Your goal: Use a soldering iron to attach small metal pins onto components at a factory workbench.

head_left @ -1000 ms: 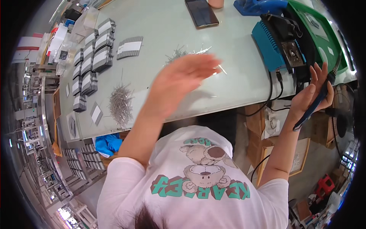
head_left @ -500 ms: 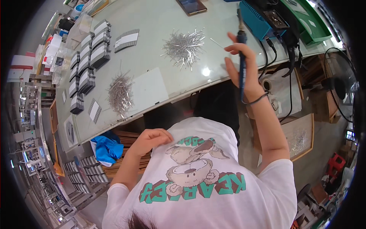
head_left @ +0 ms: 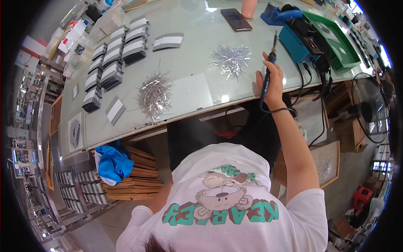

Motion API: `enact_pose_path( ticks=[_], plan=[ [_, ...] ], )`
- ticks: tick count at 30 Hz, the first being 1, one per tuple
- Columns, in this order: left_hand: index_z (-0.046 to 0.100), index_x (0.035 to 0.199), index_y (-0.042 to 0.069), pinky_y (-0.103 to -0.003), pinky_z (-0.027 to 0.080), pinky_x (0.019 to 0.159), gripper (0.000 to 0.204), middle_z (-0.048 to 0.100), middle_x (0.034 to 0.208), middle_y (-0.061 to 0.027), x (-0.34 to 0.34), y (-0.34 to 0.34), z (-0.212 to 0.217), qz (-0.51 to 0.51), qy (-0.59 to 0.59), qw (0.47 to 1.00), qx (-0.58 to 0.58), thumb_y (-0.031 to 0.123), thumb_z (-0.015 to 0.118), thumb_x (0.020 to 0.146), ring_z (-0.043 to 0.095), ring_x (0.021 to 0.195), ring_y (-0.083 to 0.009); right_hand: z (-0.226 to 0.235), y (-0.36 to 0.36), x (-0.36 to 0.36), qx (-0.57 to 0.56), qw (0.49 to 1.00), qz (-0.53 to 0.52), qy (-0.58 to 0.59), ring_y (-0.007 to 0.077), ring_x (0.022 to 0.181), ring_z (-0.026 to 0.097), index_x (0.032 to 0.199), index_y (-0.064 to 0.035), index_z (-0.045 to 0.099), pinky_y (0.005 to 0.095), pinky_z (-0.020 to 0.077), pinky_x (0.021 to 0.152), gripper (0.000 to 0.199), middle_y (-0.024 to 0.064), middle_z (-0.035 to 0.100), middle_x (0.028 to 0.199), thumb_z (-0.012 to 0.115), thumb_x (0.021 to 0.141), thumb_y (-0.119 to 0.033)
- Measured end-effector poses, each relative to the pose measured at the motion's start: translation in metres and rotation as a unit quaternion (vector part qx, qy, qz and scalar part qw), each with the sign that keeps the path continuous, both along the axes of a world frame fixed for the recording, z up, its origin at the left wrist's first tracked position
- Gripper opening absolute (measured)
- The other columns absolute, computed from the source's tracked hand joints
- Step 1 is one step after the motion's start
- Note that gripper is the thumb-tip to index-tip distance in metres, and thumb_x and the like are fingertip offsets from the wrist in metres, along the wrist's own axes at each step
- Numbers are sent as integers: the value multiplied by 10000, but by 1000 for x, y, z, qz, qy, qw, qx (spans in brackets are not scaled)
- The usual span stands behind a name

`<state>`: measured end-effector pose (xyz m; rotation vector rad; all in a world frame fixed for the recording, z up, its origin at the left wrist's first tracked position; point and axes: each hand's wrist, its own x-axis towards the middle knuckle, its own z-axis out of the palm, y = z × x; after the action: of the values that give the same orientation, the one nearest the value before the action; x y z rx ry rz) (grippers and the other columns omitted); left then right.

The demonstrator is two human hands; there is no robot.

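Note:
My right hand (head_left: 274, 85) is closed around a blue soldering iron (head_left: 266, 78), its metal tip pointing away from me over the table's near right part. The iron's dark cord hangs past my wrist. Just left of that hand lies a loose pile of thin silvery metal pieces (head_left: 230, 61). A second, browner-looking pile of similar thin pieces (head_left: 155, 97) lies farther left, beside a white sheet (head_left: 191, 94). My left hand is hidden; only part of its forearm (head_left: 161, 199) shows beside my shirt.
Stacks of flat grey-and-white pieces (head_left: 112, 75) stand on the left of the glass-topped table (head_left: 180, 63). At the back lie a phone (head_left: 236, 20) and a pinkish rounded object (head_left: 248, 8). A teal box (head_left: 299, 43), green tray (head_left: 336, 46) and cables are right; a fan (head_left: 369, 108) stands beyond.
The view has shifted, so the table things sit farther right. My left hand has dropped out of sight. My right hand has come nearer the silvery pile, its fingers closer around the soldering iron.

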<state>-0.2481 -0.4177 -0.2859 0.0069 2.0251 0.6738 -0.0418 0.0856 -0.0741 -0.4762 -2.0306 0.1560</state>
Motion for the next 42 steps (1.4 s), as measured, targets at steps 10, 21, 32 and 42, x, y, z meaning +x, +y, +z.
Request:
enact_pose_path(
  ticks=[10,21,32,42],
  plan=[
    [581,997,63,-337,494,704,191,588,914,-43,37,-68,-62,56,70,996,30,213,485,926,572,802,-180,3,-5,0,18,996,-42,-71,334,1109,512,1185,-72,427,394,369,955,486,157,532,1314,656,763,2],
    [582,999,61,-334,487,709,194,588,912,-45,47,-66,-82,49,119,991,34,216,488,928,565,798,-183,4,9,3,-1,998,-25,-63,333,1140,496,1184,-74,417,396,355,982,485,186,517,1320,650,769,13],
    [584,1000,59,-330,480,715,198,587,911,-48,10,135,-119,131,163,970,122,219,491,930,559,793,-185,12,46,-4,-141,933,276,-186,470,1294,342,1064,-93,440,536,343,1042,389,316,284,1374,667,759,-10],
    [585,1002,57,-327,473,720,201,586,909,-51,-20,135,-110,145,208,958,136,221,493,932,553,790,-188,21,47,-6,-205,929,242,-192,441,1228,409,1117,-132,404,575,283,1022,479,224,521,1298,686,737,-58]
  ],
)
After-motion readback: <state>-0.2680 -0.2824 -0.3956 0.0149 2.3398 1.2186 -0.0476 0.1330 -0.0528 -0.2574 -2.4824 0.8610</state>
